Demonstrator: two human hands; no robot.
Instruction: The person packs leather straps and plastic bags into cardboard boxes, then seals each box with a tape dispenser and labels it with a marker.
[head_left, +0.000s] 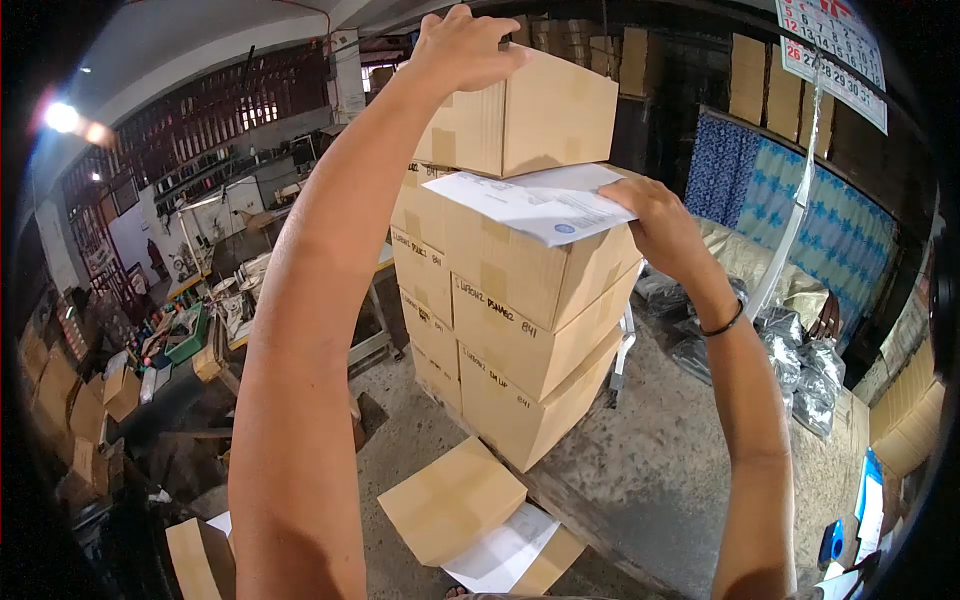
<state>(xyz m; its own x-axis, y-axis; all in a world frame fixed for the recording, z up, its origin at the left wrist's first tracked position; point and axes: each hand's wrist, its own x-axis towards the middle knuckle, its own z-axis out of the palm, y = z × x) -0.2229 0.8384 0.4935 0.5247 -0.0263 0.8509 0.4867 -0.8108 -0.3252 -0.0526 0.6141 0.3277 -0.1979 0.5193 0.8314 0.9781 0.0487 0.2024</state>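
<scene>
My left hand (pixel 465 50) is at the top of the uppermost cardboard box (pixel 558 112), its fingers bent over the upper edge. What the fingertips touch on the far side is hidden. White printed paper (pixel 540 205) with a round blue mark lies on the stack below, its back edge reaching the bottom of that upper box. My right hand (pixel 650 215), with a dark band at the wrist, pinches the paper's right end. The stacked cardboard boxes (pixel 510 325) underneath are taped and carry handwritten black marker lettering.
On the floor before the stack lies another cardboard box (pixel 452 500), with white papers (pixel 505 550) beside it. Plastic-wrapped bundles (pixel 790 360) sit at right. A cluttered workbench (pixel 235 300) stands at left. A wall calendar (pixel 835 60) hangs upper right.
</scene>
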